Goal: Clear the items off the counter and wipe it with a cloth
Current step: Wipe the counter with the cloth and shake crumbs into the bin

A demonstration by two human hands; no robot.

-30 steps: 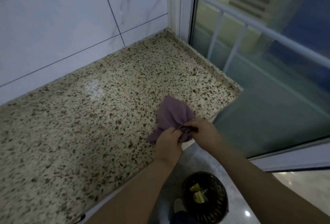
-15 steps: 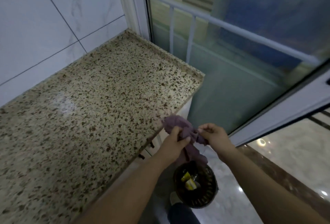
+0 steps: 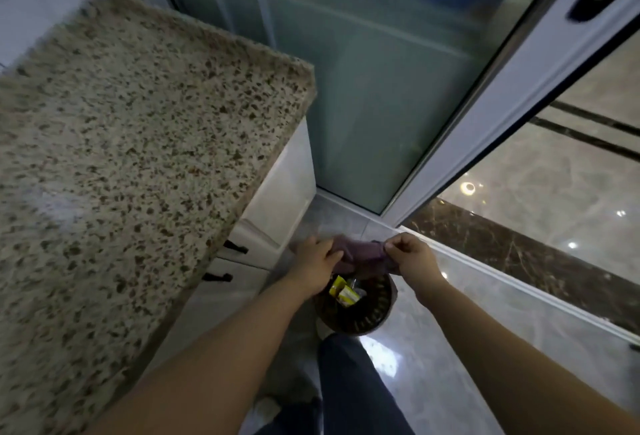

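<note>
Fingers (image 3: 330, 254) of the left hand (image 3: 317, 259) curl around one end of a soft, crumpled purple cloth (image 3: 360, 254), while the right hand (image 3: 412, 259) pinches the other end, the 2 hands holding it bunched just above a round dark bin (image 3: 367, 310). Inside the bin lie yellow wrappers (image 3: 343, 291), and its inner wall looks ribbed. To the left, apart from the cloth, the speckled granite surface (image 3: 138, 143) shows a glossy sheen over white cabinets (image 3: 273, 206) with dark handles.
</note>
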